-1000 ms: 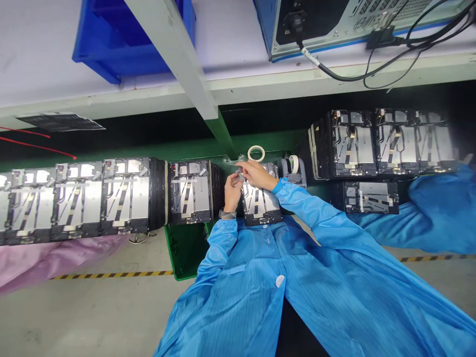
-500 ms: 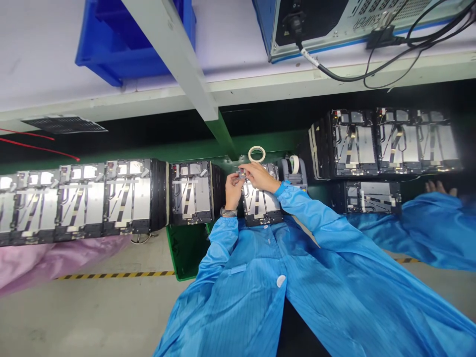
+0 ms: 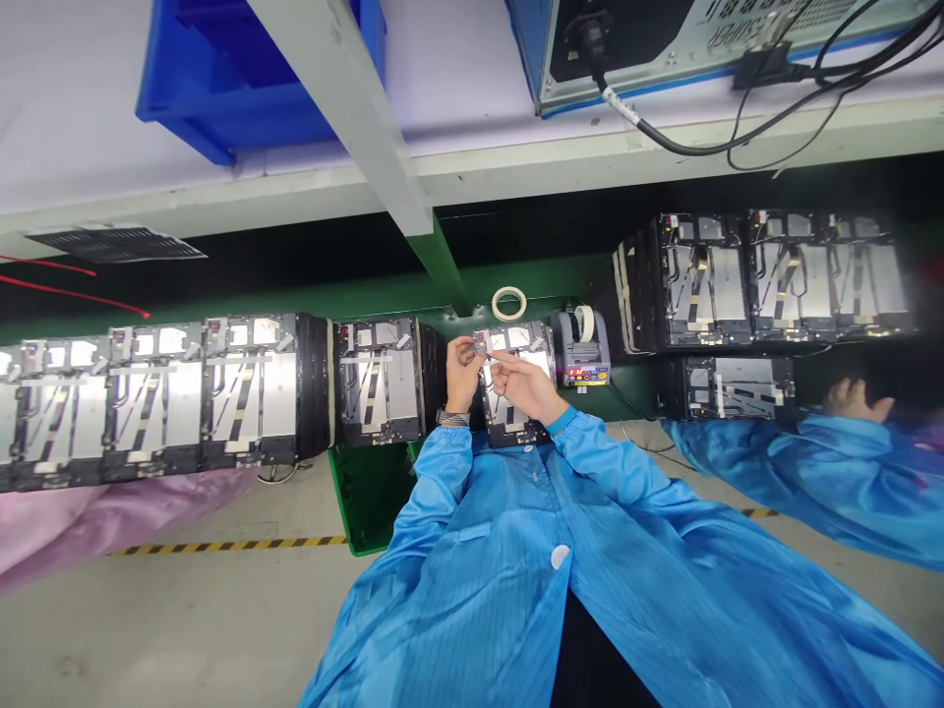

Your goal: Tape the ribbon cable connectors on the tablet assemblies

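A black-framed panel with a silver plate and flat cables lies on the green bench in front of me. My left hand is closed at the panel's upper left corner, its fingertips on a small connector part. My right hand rests over the middle of the panel, thumb and forefinger pinched together; what they pinch is too small to name. A grey tape dispenser stands just right of the panel, and a roll of tape lies behind it.
More panels of the same kind run in a long row to the left. Stacks of panels stand at the right, where another person's hand and blue sleeve reach in. A blue bin and a cabled box sit on the shelf above.
My right hand has drawn back from the panel's top edge to its middle. The other person's hand at the right has moved down and left.
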Motion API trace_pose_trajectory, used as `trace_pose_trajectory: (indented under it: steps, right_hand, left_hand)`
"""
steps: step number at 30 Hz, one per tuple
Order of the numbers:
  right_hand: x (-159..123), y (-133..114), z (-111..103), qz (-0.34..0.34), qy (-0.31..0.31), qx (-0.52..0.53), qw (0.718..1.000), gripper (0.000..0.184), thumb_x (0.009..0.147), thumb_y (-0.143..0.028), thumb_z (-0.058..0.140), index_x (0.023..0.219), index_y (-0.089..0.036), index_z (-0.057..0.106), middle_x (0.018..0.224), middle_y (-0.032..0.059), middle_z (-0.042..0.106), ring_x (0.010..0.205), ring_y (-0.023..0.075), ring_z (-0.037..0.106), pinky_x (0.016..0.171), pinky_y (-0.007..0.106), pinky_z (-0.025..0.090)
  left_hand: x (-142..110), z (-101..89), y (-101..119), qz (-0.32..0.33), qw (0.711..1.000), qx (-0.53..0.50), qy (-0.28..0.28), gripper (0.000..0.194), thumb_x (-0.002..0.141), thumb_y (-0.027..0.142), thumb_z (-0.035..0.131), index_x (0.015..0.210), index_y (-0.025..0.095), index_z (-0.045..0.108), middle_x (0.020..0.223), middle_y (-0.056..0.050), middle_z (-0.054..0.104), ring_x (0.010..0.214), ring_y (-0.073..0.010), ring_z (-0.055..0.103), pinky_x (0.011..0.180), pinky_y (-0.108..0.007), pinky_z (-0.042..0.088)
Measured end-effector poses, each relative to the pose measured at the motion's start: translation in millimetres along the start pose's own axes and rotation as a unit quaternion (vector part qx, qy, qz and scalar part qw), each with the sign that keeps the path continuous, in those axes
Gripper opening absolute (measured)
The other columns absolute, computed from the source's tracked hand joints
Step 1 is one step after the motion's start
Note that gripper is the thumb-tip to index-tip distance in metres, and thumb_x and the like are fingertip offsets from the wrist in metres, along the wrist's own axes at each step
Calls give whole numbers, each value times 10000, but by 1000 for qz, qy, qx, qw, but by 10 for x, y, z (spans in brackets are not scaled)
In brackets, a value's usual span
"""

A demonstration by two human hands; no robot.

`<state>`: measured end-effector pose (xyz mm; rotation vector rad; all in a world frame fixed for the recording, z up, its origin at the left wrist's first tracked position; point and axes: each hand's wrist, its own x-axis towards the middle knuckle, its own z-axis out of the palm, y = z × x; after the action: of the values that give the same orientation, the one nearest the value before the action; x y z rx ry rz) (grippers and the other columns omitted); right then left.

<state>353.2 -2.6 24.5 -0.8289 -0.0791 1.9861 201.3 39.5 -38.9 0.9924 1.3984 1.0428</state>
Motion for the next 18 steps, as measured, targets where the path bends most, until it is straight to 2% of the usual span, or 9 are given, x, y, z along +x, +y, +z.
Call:
trace_pose_trajectory:
  steps: [4,8,12,18]
  right_hand:
    - [69,74,12,33,11,53,998,314,882,-237,600,1178,-157,671,857,42,684,696,171,581,635,307,483]
    - [105,80,33,42,22,84,995,289,924,-273,556,1150,-142,680,844,54,683,686,177,574,633,313,483]
    - [112,85,64,42,34,106,993,270,955,-291,542,1123,-136,687,844,62,694,681,176,579,626,308,479]
    - [90,95,96,33,42,110,992,280,983,-291,514,1133,-128,684,832,75,700,668,174,586,617,295,489]
  left_hand:
    - [-22,2,43,47,999,16,4,613,816,183,699,1394,281,520,1443,-107,579,1247,-218,642,1009,-349,545]
    - [-31,-3,66,67,997,36,-11,486,824,153,645,1294,273,613,1435,-85,592,1299,-241,613,991,-355,552]
    - [-26,-19,79,71,995,59,-22,371,842,170,651,1203,252,677,1419,-93,592,1258,-249,628,962,-350,556]
    - [-17,-37,61,70,994,85,-26,324,859,163,649,1166,255,700,1437,-82,564,1244,-239,631,983,-356,549]
